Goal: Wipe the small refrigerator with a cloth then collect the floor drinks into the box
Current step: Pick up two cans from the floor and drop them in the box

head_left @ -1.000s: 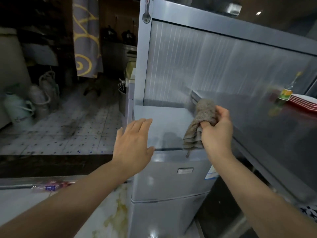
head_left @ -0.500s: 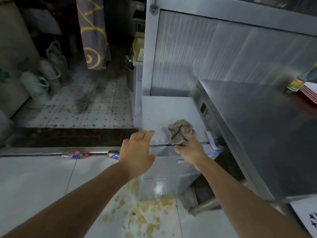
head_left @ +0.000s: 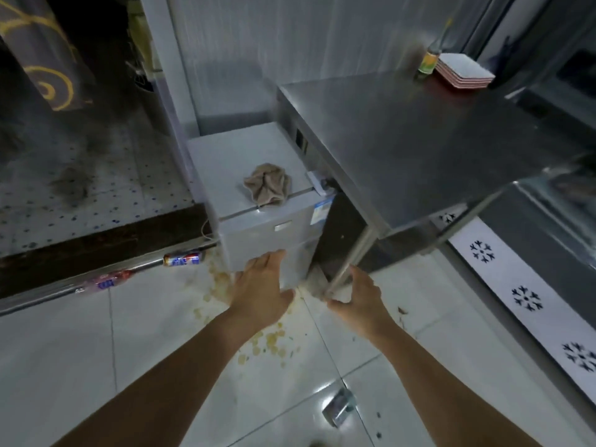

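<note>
The small grey refrigerator (head_left: 225, 162) stands between a metal post and a steel table. A crumpled brown cloth (head_left: 267, 187) lies on its top near the front edge, free of both hands. My left hand (head_left: 261, 285) hovers open in front of the fridge's lower door, holding nothing. My right hand (head_left: 358, 293) is open too, beside the table leg. On the floor by the metal threshold lie a drink can (head_left: 183, 258) and a clear bottle with a red and blue label (head_left: 103, 282). No box is in view.
The steel table (head_left: 419, 150) carries a stack of red-rimmed plates (head_left: 464, 71) and a small bottle (head_left: 429, 61). Yellowish stains (head_left: 271, 343) spot the white floor tiles. A small shiny object (head_left: 338, 406) lies on the tiles near me. A raised tiled step (head_left: 80, 195) lies left.
My right hand let go of the cloth, leaving it on the fridge top, and dropped down beside the table leg. My left hand lowered too. The view pulled back and tilted toward the floor.
</note>
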Tool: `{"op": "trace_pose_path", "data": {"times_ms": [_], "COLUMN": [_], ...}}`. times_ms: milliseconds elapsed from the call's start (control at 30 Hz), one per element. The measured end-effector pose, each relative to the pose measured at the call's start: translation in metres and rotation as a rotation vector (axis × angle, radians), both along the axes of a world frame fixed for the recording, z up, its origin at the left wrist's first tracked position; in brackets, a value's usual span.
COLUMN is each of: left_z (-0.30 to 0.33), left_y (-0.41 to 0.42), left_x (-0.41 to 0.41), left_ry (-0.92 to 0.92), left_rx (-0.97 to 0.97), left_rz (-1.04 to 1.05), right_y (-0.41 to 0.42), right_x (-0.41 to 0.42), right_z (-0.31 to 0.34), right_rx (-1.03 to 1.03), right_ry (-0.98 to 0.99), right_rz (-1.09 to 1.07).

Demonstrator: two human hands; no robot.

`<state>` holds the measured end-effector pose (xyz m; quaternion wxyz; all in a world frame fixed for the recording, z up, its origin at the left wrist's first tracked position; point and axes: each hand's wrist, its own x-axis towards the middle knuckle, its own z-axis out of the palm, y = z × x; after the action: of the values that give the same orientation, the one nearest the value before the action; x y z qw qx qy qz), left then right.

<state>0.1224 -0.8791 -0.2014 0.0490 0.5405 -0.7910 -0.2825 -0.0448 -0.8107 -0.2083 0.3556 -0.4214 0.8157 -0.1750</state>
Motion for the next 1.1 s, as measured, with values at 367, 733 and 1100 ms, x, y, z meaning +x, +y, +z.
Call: {"op": "trace_pose_path", "data": {"times_ms": [367,733,1100], "left_z": [-0.014,-0.068,-0.185], "left_y": [0.100,0.228,0.276], "left_x": [-0.102,-0.236,-0.311], "left_ry": [-0.046,-0.185,-0.265], "left_rx": [0.088,0.255,0.389], "left_rz": [-0.151,-0.137,-0.234], "right_y": [0.137,0.270,0.341], "right_x": [-0.095,-0.239,-0.309], "right_z": [-0.026,-0.082,-0.194], "right_rx": [0.075,0.202,0.259], "right_ry": [-0.092,-0.139,-0.139], "right_rz": [-0.249,-0.249,-0.489]}}
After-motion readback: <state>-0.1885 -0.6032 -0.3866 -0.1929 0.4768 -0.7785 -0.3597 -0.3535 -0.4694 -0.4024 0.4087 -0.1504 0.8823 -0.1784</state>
